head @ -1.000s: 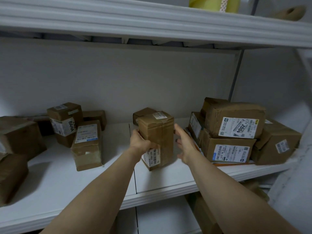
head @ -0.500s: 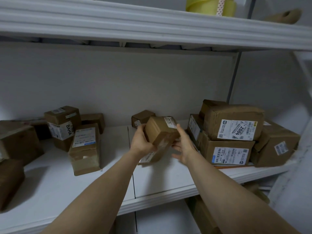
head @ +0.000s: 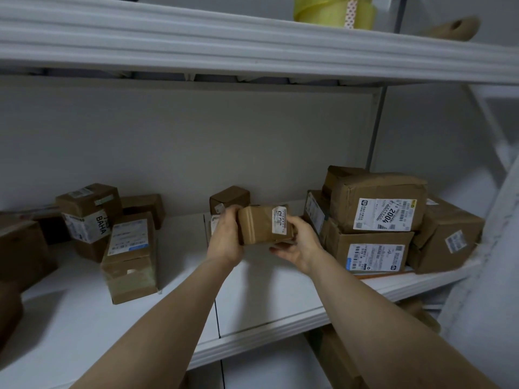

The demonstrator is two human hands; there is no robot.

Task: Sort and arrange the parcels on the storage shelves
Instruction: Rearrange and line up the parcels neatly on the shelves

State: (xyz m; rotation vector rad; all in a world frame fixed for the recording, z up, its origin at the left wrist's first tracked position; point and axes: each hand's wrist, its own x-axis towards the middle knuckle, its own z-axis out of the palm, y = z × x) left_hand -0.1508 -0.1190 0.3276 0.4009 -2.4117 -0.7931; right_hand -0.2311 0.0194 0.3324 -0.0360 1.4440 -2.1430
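A person's left hand [head: 224, 237] and right hand [head: 300, 245] grip a small parcel [head: 264, 224] from either side. The fingers curl round its taped brown card, and its white label faces the camera. The parcel appears to be lifted just off the middle shelf [head: 252, 304], in the gap between two groups of boxes.

The step in hand looks like checking the label before choosing a slot. The next move probably calls for setting the parcel down squarely, perhaps beside the stack at right, without nudging it.

In that stack a box marked 2004 [head: 376, 203] sits on a lower box [head: 368, 251], and another box [head: 446, 234] touches them at the far end. A little carton [head: 229, 198] stands against the back wall just behind the hands. At left a box lettered BAHA [head: 87, 209] leans among loosely scattered parcels, and a tall box [head: 129, 256] stands in front of it.

All the parcels are sealed, so their contents cannot be seen. A yellow roll [head: 323, 9] rests on the upper shelf [head: 252, 43].
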